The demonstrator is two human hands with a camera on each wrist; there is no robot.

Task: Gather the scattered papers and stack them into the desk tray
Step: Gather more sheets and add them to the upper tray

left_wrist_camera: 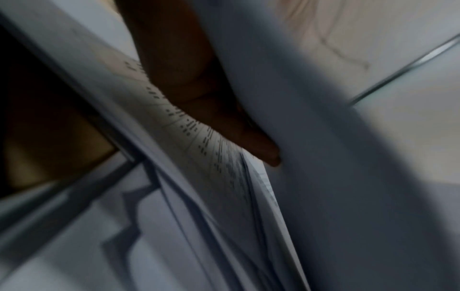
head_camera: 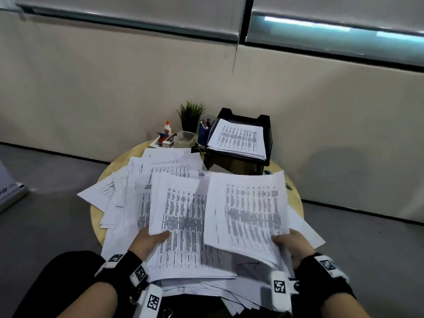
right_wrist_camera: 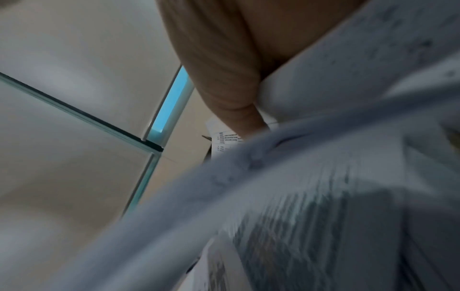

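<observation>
White printed papers [head_camera: 160, 191] lie fanned across the round wooden worktop [head_camera: 296, 198], overlapping one another and hanging over its near edge. The right hand [head_camera: 292, 243] grips a thick sheaf [head_camera: 247, 210] by its near right corner, thumb on top and fingers [right_wrist_camera: 224, 78] curled under it; the sheaf is lifted and tilted above the loose sheets. The left hand [head_camera: 148, 241] holds a second bundle [head_camera: 179, 221] just left of the sheaf, thumb pressed on its printed face and the other fingers [left_wrist_camera: 204, 110] slid between sheets beneath it. The two bundles overlap between the hands. In both wrist views the pages are blurred and the print cannot be read.

Beyond the right hand, at the far side of the worktop, stands the black mesh tray [head_camera: 267, 125], its top tier already carrying a neat stack [head_camera: 238, 138] of printed sheets. Left of the tray, beyond the left hand, sit a blue pen cup [head_camera: 203, 134], a small potted plant [head_camera: 190, 114], a clear tub [head_camera: 184, 138], a glue bottle [head_camera: 167, 127] and a stapler [head_camera: 168, 140]. A binder clip [head_camera: 197, 148] lies by the tray's near left corner. Both wrists wear black bands with white marker tags.
</observation>
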